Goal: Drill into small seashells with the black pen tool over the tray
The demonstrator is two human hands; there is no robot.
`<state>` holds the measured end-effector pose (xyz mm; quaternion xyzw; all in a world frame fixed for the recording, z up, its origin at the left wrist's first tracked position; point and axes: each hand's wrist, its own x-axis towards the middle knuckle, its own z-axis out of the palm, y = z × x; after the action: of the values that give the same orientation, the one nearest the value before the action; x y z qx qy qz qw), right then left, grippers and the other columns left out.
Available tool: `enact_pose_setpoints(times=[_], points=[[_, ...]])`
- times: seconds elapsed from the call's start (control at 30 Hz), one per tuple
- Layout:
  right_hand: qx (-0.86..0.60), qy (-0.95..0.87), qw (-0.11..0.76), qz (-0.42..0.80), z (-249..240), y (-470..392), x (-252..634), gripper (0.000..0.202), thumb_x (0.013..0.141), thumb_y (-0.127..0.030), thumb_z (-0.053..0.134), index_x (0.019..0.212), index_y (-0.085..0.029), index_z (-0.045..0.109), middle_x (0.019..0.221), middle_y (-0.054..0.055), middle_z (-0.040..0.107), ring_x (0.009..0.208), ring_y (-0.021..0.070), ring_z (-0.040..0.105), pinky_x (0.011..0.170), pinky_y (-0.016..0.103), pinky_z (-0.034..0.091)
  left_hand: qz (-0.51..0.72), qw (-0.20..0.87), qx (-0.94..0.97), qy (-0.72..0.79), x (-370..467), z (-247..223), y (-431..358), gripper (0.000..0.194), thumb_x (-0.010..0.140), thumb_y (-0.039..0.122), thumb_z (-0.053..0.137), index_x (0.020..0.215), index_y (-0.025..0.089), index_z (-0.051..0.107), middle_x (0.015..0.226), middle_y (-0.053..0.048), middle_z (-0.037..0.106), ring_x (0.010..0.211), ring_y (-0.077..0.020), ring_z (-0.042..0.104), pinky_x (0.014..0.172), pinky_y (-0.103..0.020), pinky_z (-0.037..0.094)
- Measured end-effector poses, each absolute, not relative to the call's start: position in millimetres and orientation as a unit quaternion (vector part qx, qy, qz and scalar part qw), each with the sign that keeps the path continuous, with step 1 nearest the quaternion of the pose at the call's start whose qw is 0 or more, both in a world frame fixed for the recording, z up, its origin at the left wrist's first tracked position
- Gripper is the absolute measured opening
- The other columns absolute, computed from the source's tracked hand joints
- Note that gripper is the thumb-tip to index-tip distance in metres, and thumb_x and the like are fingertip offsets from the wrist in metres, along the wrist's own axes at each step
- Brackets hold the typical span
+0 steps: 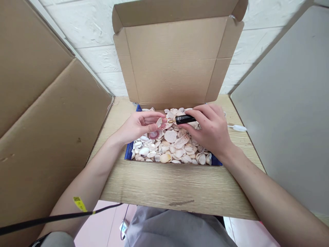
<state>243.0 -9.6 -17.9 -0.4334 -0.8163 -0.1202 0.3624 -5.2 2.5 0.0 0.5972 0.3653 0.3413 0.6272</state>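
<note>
My left hand (141, 124) pinches a small pale seashell (159, 122) between thumb and fingers, above an open box (130, 151) of shells. In my right hand (212, 125) is a black mini drill (185, 119), a slim cylinder with a brass-coloured tip pointing left. The tip is close to the shell; whether they touch I cannot tell. Many loose seashells (171, 136), white, cream and pinkish, fill the box beneath both hands. A reddish-purple round shell (154, 134) lies just under my left thumb.
The box's cardboard lid (174, 61) stands upright against a white brick wall (89, 34). Cardboard (46, 130) walls the left side, a grey panel (288, 103) the right. A white cable end (239, 128) rests on the wooden table (164, 185). A black cable (51, 219) crosses the lower left.
</note>
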Motion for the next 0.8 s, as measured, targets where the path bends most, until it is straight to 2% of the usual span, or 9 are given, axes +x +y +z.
enact_pose_setpoints(times=[0.23,0.3,0.4,0.5,0.67,0.8], points=[[-0.441,-0.809,0.367,-0.127,-14.6,-11.3,241.9,0.025,0.089,-0.045,0.062,0.097,-0.022,0.067,0.093,0.008,0.067,0.087,0.0239,0.057,0.074,0.039,0.042,0.338,0.636,0.59,0.366,-4.2,1.5,2.6,0.035,0.074,0.033,0.08,0.105,0.019,0.072,0.099,-0.01,0.075,0.064,-0.0169,0.067,0.051,-0.027,0.051],[-0.445,-0.807,0.367,-0.131,-15.0,-10.7,241.5,0.028,0.088,-0.046,0.062,0.097,-0.021,0.068,0.09,0.009,0.067,0.085,0.0236,0.058,0.074,0.038,0.044,0.343,0.63,0.591,0.369,-5.0,0.9,3.1,0.035,0.075,0.032,0.08,0.106,0.019,0.072,0.101,-0.01,0.075,0.073,-0.0195,0.07,0.053,-0.026,0.053],[-0.448,-0.804,0.367,-0.134,-17.0,-10.0,241.0,0.035,0.087,-0.05,0.062,0.096,-0.017,0.069,0.085,0.009,0.068,0.079,0.0223,0.059,0.071,0.036,0.046,0.351,0.61,0.602,0.376,-7.2,-1.1,4.3,0.036,0.074,0.03,0.081,0.107,0.019,0.072,0.108,-0.01,0.075,0.092,-0.0227,0.072,0.072,-0.029,0.058],[-0.471,-0.8,0.351,-0.12,-19.3,-10.6,240.5,0.041,0.088,-0.056,0.058,0.094,-0.017,0.071,0.079,0.007,0.069,0.073,0.0205,0.06,0.065,0.032,0.044,0.358,0.591,0.615,0.38,-8.6,-3.3,5.0,0.035,0.076,0.03,0.08,0.108,0.02,0.072,0.114,-0.009,0.074,0.097,-0.0223,0.071,0.086,-0.032,0.057],[-0.493,-0.802,0.327,-0.08,-20.9,-12.6,239.9,0.047,0.09,-0.059,0.051,0.083,-0.018,0.072,0.072,0.005,0.068,0.063,0.0165,0.059,0.054,0.029,0.036,0.384,0.559,0.618,0.397,-6.5,-3.7,4.1,0.038,0.075,0.034,0.08,0.108,0.018,0.071,0.11,-0.008,0.075,0.103,-0.026,0.07,0.086,-0.035,0.058],[-0.483,-0.81,0.327,-0.066,-21.6,-12.8,240.3,0.048,0.091,-0.058,0.05,0.077,-0.017,0.071,0.065,0.005,0.066,0.058,0.0154,0.058,0.052,0.028,0.033,0.399,0.559,0.609,0.398,-4.9,-3.6,3.6,0.04,0.073,0.033,0.082,0.108,0.018,0.071,0.11,-0.007,0.075,0.104,-0.0272,0.07,0.083,-0.036,0.06]])
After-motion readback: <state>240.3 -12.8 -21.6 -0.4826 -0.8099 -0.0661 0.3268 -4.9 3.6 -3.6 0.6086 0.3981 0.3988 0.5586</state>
